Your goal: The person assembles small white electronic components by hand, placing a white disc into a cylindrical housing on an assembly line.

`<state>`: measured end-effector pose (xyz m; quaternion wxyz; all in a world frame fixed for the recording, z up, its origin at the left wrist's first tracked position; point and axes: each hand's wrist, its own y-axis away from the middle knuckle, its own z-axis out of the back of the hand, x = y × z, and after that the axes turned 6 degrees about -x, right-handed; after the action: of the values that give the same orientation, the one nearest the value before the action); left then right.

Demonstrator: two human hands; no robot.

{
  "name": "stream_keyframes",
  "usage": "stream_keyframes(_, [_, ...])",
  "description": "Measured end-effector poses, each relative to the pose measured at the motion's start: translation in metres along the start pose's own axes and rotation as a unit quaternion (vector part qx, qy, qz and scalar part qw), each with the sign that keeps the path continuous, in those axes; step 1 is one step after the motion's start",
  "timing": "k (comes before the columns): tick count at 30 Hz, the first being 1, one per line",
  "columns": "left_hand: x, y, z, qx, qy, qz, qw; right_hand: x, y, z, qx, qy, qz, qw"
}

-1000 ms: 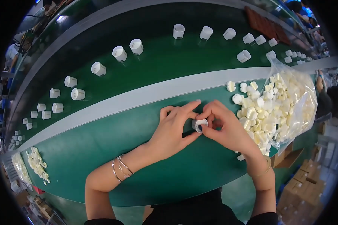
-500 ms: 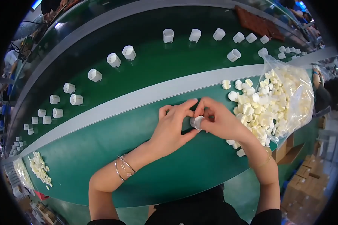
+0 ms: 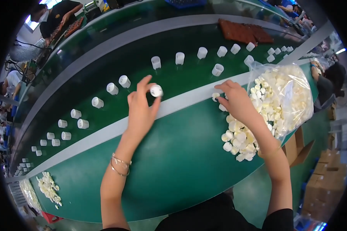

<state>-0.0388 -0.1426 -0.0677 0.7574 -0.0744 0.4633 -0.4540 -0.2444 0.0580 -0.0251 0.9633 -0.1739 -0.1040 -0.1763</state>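
My left hand (image 3: 139, 109) is out over the far green belt, its thumb and fingers closed round a small white cylindrical cup (image 3: 156, 91). The cup shows a round white end toward me and is a little blurred. At the edge of a pile of small cream-white plastic pieces (image 3: 241, 134), my right hand (image 3: 235, 98) has its thumb and fingers spread. One loose cream piece (image 3: 215, 96) lies right by its fingertips; whether they touch it I cannot tell. Several white cups (image 3: 124, 81) stand spaced along the belt on both sides of my left hand.
A clear plastic bag (image 3: 297, 96) spills the pieces on the right of the green table (image 3: 173, 165). A pale rail (image 3: 189, 98) divides table and belt. Another small pile (image 3: 49, 188) lies far left. Brown-red slabs (image 3: 243, 31) rest beyond the belt. A person (image 3: 59, 17) works at the upper left.
My hands have parted. The left carried the white cup up and left over the belt; the right let go of it and moved to the pile's edge. The whole view has shifted.
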Motion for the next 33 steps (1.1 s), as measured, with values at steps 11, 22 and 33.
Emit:
stream_keyframes(11, [-0.036,-0.048,-0.089,-0.009,0.020,-0.106,0.994,0.014,0.029,-0.018,0.036,-0.048,0.067,0.996])
stream_keyframes(22, [-0.048,-0.076,-0.155,0.102,0.112,-0.009,0.988,0.025,0.055,-0.011,0.032,-0.007,0.076,0.997])
stream_keyframes(33, [-0.064,0.073,-0.037,0.259,0.195,0.012,0.946,0.051,0.064,0.022,0.053,-0.230,0.053,0.970])
